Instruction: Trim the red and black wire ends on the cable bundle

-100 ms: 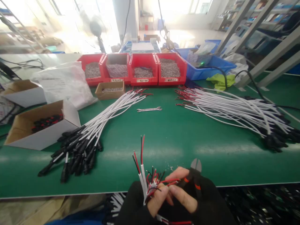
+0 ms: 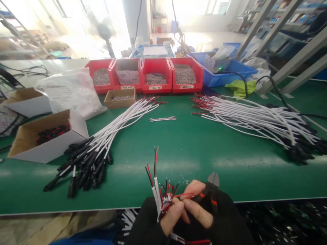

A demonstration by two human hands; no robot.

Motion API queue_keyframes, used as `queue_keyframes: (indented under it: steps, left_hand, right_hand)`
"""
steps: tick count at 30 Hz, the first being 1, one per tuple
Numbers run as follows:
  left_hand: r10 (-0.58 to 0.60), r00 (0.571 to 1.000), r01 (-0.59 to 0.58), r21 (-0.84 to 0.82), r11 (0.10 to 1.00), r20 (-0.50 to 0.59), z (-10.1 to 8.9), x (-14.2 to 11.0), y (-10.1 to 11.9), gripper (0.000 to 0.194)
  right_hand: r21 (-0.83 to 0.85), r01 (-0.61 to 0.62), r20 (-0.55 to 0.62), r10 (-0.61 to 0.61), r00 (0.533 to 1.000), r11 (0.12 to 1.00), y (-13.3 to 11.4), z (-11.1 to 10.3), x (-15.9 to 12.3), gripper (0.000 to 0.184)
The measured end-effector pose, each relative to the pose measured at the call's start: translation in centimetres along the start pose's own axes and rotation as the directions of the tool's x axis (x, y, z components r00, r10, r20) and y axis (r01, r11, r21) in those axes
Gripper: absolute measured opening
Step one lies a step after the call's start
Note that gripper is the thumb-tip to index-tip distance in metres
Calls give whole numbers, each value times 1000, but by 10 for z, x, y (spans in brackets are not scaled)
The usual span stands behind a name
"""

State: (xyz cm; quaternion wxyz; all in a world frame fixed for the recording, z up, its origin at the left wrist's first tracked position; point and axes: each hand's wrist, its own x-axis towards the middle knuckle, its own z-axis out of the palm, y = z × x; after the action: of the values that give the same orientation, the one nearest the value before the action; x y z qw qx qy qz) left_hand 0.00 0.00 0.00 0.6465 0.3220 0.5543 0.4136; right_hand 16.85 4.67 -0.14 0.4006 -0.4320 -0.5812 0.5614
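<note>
"While the white cables [image 2: 154, 196] are bunched at the near edge of the worktop [image 2: 178, 143], how are the hands placed?"

"Close together. The bunch is clasped by the left hand [image 2: 171, 216], with the thumb pressed over it; red wires [image 2: 187, 194] are pinched between the fingertips of the right hand [image 2: 200, 207], just beside the left."

"And the cutters [image 2: 213, 185]?"

"They seem to be tucked against the right hand, blades pointed away over the worktop. How firmly they are held is hidden."

"How might the pinching be done well?"

"The sheaths are best gripped firmly near the split, so that no cable is allowed to slip. The red wires should be straightened by light fingertip pressure, without the tips being bent; black wires [image 2: 154, 163] should be left out of the pinch, and fingers kept clear of the blades."
</note>
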Motion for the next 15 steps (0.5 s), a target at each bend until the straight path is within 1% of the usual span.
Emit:
queue_keyframes:
  steps: [2, 4, 7, 9, 10, 11, 13, 15]
  left_hand:
    - [3, 999, 1, -81, 997, 54, -3, 2, -4, 47]
    - [-12, 996, 26, -159, 987, 89, -6, 5, -8, 53]
    - [-1, 996, 21, -219, 975, 93, -9, 10, -14, 52]
    - [25, 997, -8, -241, 970, 70, -8, 14, -18, 56]
    - [33, 998, -20, -247, 969, 50, -8, 16, -20, 59]
    - [36, 999, -28, -247, 969, 29, -7, 18, -21, 62]
    - [28, 1000, -28, -227, 974, -4, -7, 21, -22, 65]
    - [13, 1000, -15, -196, 980, -14, -8, 22, -20, 66]
  right_hand:
    - [9, 23, -6, -23, 1000, 1000, 6, 2, -2, 5]
    - [55, 49, 9, -50, 999, 997, 14, 4, -5, 7]
    - [141, 100, 42, -107, 993, 985, 23, 6, -10, 7]
    - [137, 144, 88, -157, 984, 980, 24, 3, -12, 7]
    - [122, 156, 131, -171, 976, 980, 22, 1, -12, 7]
    - [102, 154, 182, -170, 968, 983, 20, -1, -12, 9]
    - [67, 109, 268, -123, 955, 992, 14, -6, -11, 13]
    - [38, 60, 313, -69, 947, 997, 10, -10, -12, 21]
